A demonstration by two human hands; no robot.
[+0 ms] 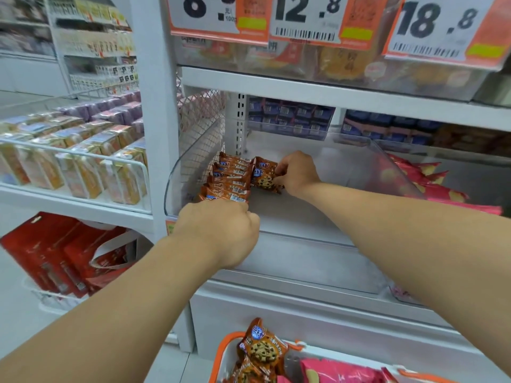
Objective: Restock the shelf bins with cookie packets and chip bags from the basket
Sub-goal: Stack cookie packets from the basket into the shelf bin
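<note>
Cookie packets (226,181) are standing on edge in a row along the 9 o'clock wall of the clear shelf bin (304,217). The left hand (221,230) is curling closed over the near end of that row at 6 o'clock, apparently bracing it; its fingertips are turning away from the camera, so the exact contact cannot be told. The right hand (297,172) is pinching the 3 o'clock edge of a single cookie packet (264,175) and setting it just beside the row.

Handling judgement: each packet is looking light, with a thin, crinkly, somewhat slippery film wrapper over brittle contents. Holding by the crimped end seams or lightly across the flat faces is advisable; squeezing the middle is risking breakage.

More packets (261,352) and pink chip bags (340,371) are waiting in the orange basket (221,352) at 6 o'clock. Chip bags are likely puffy, soft and crushable.

Visibility limits: the basket is running off the bottom edge, so remaining stock cannot be counted. Bin walls are blurring the pink bags (420,178) in the compartment at 3 o'clock. Packet print is too small to read.
</note>
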